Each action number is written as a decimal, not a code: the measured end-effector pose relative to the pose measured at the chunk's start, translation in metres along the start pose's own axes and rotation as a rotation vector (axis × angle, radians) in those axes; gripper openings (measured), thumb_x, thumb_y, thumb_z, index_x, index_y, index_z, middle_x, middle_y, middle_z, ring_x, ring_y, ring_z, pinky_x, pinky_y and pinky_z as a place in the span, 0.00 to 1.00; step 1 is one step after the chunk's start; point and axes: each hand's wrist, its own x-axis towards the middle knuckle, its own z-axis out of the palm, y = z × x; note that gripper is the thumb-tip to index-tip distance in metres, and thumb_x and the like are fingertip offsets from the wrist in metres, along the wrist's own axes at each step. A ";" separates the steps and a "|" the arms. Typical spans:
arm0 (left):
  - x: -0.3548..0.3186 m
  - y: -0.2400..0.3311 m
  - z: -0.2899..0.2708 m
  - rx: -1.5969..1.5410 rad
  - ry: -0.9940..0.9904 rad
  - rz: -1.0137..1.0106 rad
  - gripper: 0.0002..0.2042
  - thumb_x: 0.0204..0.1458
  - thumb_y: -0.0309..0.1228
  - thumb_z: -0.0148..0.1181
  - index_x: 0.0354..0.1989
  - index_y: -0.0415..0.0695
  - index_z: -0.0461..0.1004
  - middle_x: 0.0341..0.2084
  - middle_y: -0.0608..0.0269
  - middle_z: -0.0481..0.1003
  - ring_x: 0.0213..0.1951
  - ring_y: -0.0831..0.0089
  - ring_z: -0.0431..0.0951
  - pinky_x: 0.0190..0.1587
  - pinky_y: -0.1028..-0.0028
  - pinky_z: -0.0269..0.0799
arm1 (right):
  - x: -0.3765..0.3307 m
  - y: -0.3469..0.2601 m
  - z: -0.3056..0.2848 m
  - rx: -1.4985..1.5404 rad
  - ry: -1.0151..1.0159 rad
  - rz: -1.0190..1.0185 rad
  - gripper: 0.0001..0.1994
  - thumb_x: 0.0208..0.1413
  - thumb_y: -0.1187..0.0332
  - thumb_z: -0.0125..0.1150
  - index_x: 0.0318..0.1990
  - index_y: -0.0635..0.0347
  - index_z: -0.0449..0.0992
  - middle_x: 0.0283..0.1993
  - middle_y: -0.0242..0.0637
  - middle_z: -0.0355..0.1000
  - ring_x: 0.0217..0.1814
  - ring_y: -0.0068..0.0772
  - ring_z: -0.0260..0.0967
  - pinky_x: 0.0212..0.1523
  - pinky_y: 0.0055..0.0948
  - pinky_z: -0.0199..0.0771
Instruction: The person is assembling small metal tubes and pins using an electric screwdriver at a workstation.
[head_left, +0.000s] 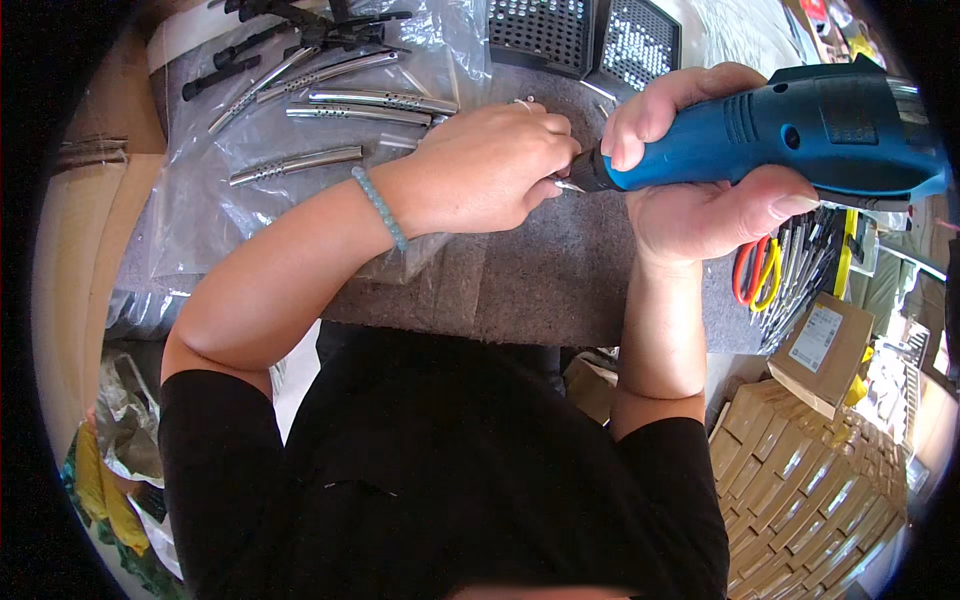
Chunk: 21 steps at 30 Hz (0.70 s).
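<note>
My right hand [690, 200] is wrapped round a blue electric screwdriver [740, 130], which lies level with its black nose pointing left. At that nose, my left hand [500, 165] is closed, fingertips pinched around a small shiny metal piece [568, 185] whose kind is mostly hidden. The screwdriver's tip meets the fingers there. Beyond my left wrist, several curved chrome tubes with small holes [370, 112] rest on a clear plastic bag [200, 200]. One more perforated tube [297, 165] lies nearer, by my forearm.
Black plastic parts [300, 35] are heaped at the far left. Two black trays [540, 35] hold small shiny pieces at the back. Red-handled scissors [748, 270] and thin metal rods [800, 260] lie at the right. A cardboard box [825, 350] sits over stacked brown cartons [800, 470].
</note>
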 end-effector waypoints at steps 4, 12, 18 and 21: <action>-0.002 0.002 -0.002 -0.029 0.003 0.012 0.06 0.43 0.25 0.57 0.30 0.38 0.72 0.31 0.56 0.72 0.40 0.58 0.72 0.46 0.64 0.68 | 0.002 0.013 -0.011 0.052 -0.218 -0.122 0.44 0.40 0.24 0.40 0.51 0.54 0.62 0.27 0.38 0.63 0.21 0.29 0.62 0.23 0.26 0.65; -0.004 0.003 -0.003 -0.114 -0.046 -0.024 0.05 0.43 0.25 0.58 0.28 0.41 0.69 0.28 0.58 0.69 0.38 0.59 0.71 0.42 0.63 0.67 | 0.053 -0.016 -0.017 0.154 -0.120 -0.209 0.39 0.41 0.27 0.44 0.44 0.56 0.66 0.25 0.38 0.65 0.21 0.30 0.63 0.23 0.26 0.65; -0.002 0.002 -0.006 -0.068 -0.068 0.009 0.08 0.40 0.25 0.59 0.29 0.41 0.69 0.30 0.59 0.69 0.39 0.61 0.70 0.43 0.65 0.68 | 0.124 0.010 -0.004 -0.192 0.123 -0.372 0.34 0.43 0.31 0.49 0.38 0.57 0.65 0.24 0.39 0.66 0.23 0.29 0.66 0.21 0.25 0.67; -0.005 0.000 -0.006 -0.083 -0.061 -0.016 0.08 0.40 0.24 0.59 0.29 0.41 0.69 0.30 0.59 0.68 0.39 0.61 0.70 0.43 0.65 0.68 | 0.117 0.020 0.042 -0.144 0.287 -0.296 0.26 0.54 0.43 0.48 0.36 0.63 0.63 0.20 0.36 0.61 0.14 0.25 0.59 0.16 0.19 0.59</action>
